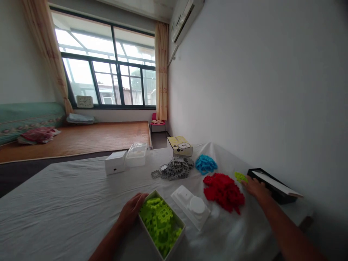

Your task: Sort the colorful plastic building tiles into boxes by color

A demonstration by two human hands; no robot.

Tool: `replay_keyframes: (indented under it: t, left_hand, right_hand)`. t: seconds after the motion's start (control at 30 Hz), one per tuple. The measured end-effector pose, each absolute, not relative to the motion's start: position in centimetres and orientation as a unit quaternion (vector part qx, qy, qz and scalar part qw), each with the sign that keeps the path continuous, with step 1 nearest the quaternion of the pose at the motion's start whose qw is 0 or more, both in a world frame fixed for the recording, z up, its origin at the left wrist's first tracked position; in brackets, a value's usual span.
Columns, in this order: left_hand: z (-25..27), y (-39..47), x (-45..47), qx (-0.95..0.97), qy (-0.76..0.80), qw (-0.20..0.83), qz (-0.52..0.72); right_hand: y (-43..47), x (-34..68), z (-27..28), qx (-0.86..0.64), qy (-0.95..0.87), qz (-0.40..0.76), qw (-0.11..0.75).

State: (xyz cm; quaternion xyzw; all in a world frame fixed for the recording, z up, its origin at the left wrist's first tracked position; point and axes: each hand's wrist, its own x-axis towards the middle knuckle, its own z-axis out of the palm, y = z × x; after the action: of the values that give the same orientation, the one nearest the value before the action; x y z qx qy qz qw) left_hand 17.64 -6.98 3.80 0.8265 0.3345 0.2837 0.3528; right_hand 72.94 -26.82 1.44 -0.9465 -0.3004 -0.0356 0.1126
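Observation:
A white open box (pixel 176 232) filled with yellow-green gear-shaped plastic pieces (pixel 163 217) is on the cloth in front of me. My left hand (pixel 133 207) grips its far left corner, fingers closed along the edge. Out to the right, my right hand (pixel 257 186) is closed on a yellow-green plastic piece (pixel 240 177), just beside a black box (pixel 280 194). A heap of red plastic pieces (pixel 224 192) lies left of that hand, apart from it. Between the heap and the white box sits a white moulded plastic tray (pixel 190 206).
Grey pieces (pixel 176 168) and blue pieces (pixel 206 164) form heaps farther back. Behind them stands a yellow cartoon-printed box (pixel 179 145). A white box (pixel 115 162) and a clear plastic container (pixel 136 154) are at the back left. A white wall (pixel 258 90) borders the right side.

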Motion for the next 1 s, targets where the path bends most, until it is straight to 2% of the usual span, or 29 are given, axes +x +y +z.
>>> replay_keyframes:
  t: [0.1,0.33,0.6,0.8,1.0]
  left_hand:
    - [4.2,-7.1,17.8,0.827,0.34,0.353,0.276]
    - [3.9,-7.0,17.8,0.823,0.342,0.358,0.279]
    - [3.9,-7.0,17.9,0.824,0.348,0.361,0.266]
    - [3.8,-7.1,17.8,0.822,0.352,0.358,0.269]
    - [3.4,-6.9,17.8,0.823,0.35,0.351,0.278]
  right_hand:
    - [-25.1,73.2,1.1,-0.958,-0.274,-0.015,0.088]
    - [-22.4,75.1,0.3,-0.947,-0.304,-0.028,0.096]
    - [-21.7,77.7,-0.9,-0.939,-0.312,-0.046,0.137]
    - [-22.5,77.4,-2.1,-0.912,-0.341,-0.058,0.219]
    - [-23.6,75.6,-2.0,-0.911,-0.333,-0.119,0.21]
